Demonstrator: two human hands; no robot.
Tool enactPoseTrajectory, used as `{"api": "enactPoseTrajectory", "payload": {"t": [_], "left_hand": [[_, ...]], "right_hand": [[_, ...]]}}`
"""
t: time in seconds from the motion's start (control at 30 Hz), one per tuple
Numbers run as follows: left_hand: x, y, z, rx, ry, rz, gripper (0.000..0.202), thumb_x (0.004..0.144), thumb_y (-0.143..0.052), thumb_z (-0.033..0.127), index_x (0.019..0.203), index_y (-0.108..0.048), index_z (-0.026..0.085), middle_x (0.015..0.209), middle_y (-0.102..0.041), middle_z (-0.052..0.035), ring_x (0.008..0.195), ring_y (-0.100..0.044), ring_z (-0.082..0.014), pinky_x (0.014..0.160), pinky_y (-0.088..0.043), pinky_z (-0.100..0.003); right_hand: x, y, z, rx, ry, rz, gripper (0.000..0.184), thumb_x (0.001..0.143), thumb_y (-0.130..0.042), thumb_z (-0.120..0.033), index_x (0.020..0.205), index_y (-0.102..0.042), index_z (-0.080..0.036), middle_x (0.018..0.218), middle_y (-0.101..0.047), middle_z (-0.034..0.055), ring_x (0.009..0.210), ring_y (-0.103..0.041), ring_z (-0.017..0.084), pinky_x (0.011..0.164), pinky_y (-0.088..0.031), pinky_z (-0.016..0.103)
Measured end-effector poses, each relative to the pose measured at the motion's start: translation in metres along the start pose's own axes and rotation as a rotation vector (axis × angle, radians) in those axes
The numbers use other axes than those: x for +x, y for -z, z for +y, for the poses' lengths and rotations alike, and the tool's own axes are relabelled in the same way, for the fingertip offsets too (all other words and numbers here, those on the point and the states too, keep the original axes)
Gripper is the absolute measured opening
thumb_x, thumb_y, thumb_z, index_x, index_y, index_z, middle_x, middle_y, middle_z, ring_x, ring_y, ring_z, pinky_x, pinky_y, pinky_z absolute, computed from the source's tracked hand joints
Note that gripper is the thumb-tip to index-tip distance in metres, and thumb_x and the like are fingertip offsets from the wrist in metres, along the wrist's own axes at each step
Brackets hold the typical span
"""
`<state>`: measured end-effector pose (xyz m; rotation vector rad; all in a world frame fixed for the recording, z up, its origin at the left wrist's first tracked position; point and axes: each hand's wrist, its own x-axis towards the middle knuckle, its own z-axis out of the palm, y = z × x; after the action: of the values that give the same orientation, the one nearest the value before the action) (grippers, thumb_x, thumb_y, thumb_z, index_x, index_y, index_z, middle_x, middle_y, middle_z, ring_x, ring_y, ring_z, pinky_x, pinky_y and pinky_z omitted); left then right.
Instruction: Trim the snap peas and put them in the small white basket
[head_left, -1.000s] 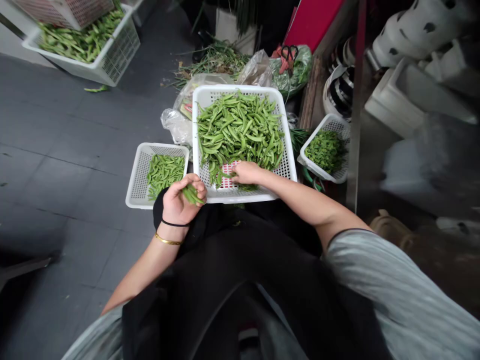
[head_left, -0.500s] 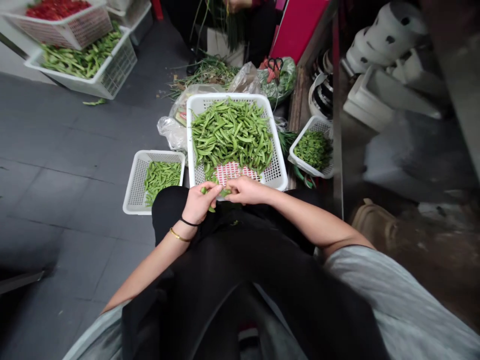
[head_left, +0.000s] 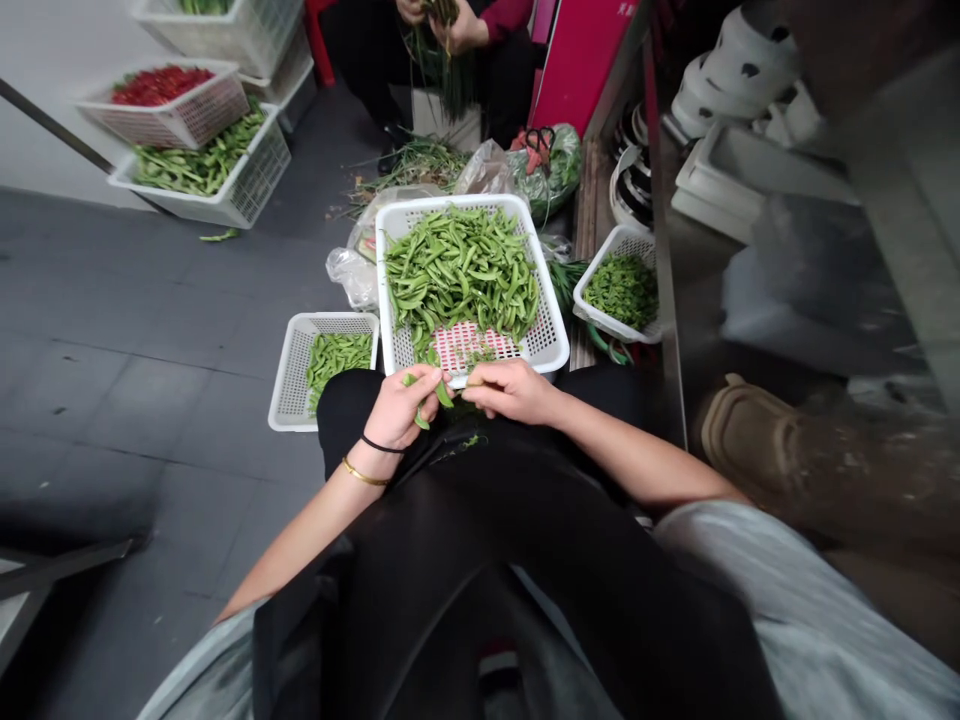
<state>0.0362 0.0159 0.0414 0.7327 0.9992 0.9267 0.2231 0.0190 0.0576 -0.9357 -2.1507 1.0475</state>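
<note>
My left hand (head_left: 401, 408) is closed around several green pea pods (head_left: 444, 394); one sticks out past the thumb and others show between the fingers. Just to its right, my right hand (head_left: 516, 390) is pinched, apart from the pods; what its fingertips hold, if anything, is too small to make out. Both hands are over my lap at the near edge of a large white basket (head_left: 555, 357). A heap of pea pods (head_left: 461, 265) fills its far part, and small trimmings (head_left: 478, 355) lie near its front. Green bits (head_left: 472, 440) lie on my dark apron.
Left of my knee stands a smaller white basket (head_left: 283, 405) with pods. On the right is a basket of leafy greens (head_left: 621, 290). Plastic bags, scissors (head_left: 538, 140) and loose stalks lie beyond. Another person's hand (head_left: 461, 30) holds long greens. Stacked baskets (head_left: 259, 180) stand back left.
My right hand has drawn away to the right from the left hand, and a pod now shows clearly at the left fingertips. The view has shifted, showing more of the back.
</note>
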Motion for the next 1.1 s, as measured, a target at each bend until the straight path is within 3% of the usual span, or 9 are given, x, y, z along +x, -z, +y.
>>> {"api": "enactPoseTrajectory", "payload": {"t": [0.1, 0.23, 0.47, 0.57, 0.67, 0.77, 0.87, 0.97, 1.1], "left_hand": [[0.003, -0.001, -0.002, -0.033, -0.082, 0.123, 0.027, 0.066, -0.075, 0.034, 0.072, -0.063, 0.011, 0.055, -0.062, -0.0009, 0.033, -0.035, -0.0018, 0.034, -0.027, -0.016], [0.006, -0.002, -0.005, -0.043, -0.136, 0.170, 0.026, 0.067, -0.075, 0.034, 0.071, -0.064, 0.011, 0.047, -0.055, 0.0023, 0.033, -0.037, -0.0028, 0.035, -0.027, -0.016], [0.002, 0.004, -0.001, 0.005, 0.004, -0.123, 0.027, 0.070, -0.074, 0.036, 0.072, -0.064, 0.011, 0.044, -0.055, 0.0010, 0.030, -0.035, -0.0028, 0.032, -0.022, -0.016], [0.002, 0.011, 0.003, 0.015, 0.110, -0.246, 0.029, 0.069, -0.075, 0.037, 0.073, -0.066, 0.010, 0.054, -0.063, -0.0040, 0.030, -0.036, -0.0022, 0.031, -0.022, -0.016], [0.004, 0.016, 0.005, -0.006, 0.182, -0.298, 0.028, 0.070, -0.074, 0.036, 0.074, -0.069, 0.009, 0.051, -0.060, -0.0027, 0.029, -0.034, -0.0013, 0.030, -0.022, -0.015], [0.007, 0.019, 0.004, -0.034, 0.226, -0.347, 0.027, 0.072, -0.072, 0.036, 0.077, -0.070, 0.010, 0.050, -0.058, -0.0013, 0.029, -0.032, -0.0008, 0.030, -0.021, -0.014], [0.011, 0.021, 0.002, -0.019, 0.252, -0.395, 0.029, 0.073, -0.070, 0.037, 0.078, -0.068, 0.009, 0.049, -0.055, 0.0004, 0.029, -0.031, -0.0008, 0.030, -0.022, -0.014], [0.012, 0.021, 0.004, 0.131, 0.226, -0.415, 0.034, 0.075, -0.067, 0.042, 0.079, -0.067, 0.008, 0.048, -0.053, 0.0013, 0.029, -0.029, -0.0011, 0.030, -0.020, -0.015], [0.001, 0.013, 0.016, 0.737, -0.142, -0.378, 0.022, 0.077, -0.065, 0.034, 0.075, -0.067, 0.012, 0.055, -0.058, -0.0009, 0.041, -0.045, -0.0066, 0.040, -0.034, -0.018]], "right_hand": [[-0.002, -0.007, 0.004, -0.223, 0.063, 0.165, 0.022, 0.090, -0.052, -0.033, 0.077, -0.060, -0.017, 0.068, -0.060, 0.0030, 0.065, -0.054, 0.013, 0.064, -0.042, 0.024], [0.002, -0.016, 0.006, -0.316, 0.077, 0.182, 0.022, 0.090, -0.049, -0.029, 0.077, -0.060, -0.016, 0.072, -0.061, 0.0054, 0.068, -0.054, 0.014, 0.065, -0.042, 0.025], [0.009, -0.002, 0.008, 0.492, -0.275, -0.129, 0.022, 0.081, -0.059, -0.036, 0.073, -0.057, -0.016, 0.052, -0.056, -0.0031, 0.045, -0.052, 0.009, 0.048, -0.042, 0.021], [0.010, 0.016, 0.019, 0.602, -0.355, 0.059, 0.025, 0.079, -0.062, -0.038, 0.070, -0.056, -0.016, 0.051, -0.055, -0.0036, 0.042, -0.051, 0.008, 0.045, -0.042, 0.021], [0.011, 0.033, 0.026, 0.435, -0.326, 0.279, 0.026, 0.082, -0.060, -0.038, 0.069, -0.055, -0.017, 0.052, -0.054, -0.0034, 0.043, -0.049, 0.008, 0.046, -0.042, 0.022], [0.012, 0.033, 0.023, 0.009, -0.103, 0.301, 0.021, 0.086, -0.056, -0.034, 0.075, -0.061, -0.017, 0.066, -0.062, 0.0022, 0.061, -0.057, 0.013, 0.061, -0.048, 0.027], [0.014, 0.020, 0.017, -0.342, 0.208, 0.163, 0.022, 0.091, -0.050, -0.031, 0.088, -0.065, -0.016, 0.084, -0.066, 0.0076, 0.079, -0.060, 0.016, 0.072, -0.049, 0.028], [0.017, 0.011, 0.014, -0.548, 0.302, -0.022, 0.030, 0.094, -0.042, -0.030, 0.085, -0.065, -0.014, 0.077, -0.063, 0.0079, 0.069, -0.058, 0.015, 0.061, -0.046, 0.027], [0.021, 0.010, 0.011, -0.454, 0.275, -0.185, 0.028, 0.091, -0.044, -0.027, 0.077, -0.063, -0.012, 0.072, -0.059, 0.0061, 0.063, -0.054, 0.013, 0.057, -0.042, 0.025]]}}
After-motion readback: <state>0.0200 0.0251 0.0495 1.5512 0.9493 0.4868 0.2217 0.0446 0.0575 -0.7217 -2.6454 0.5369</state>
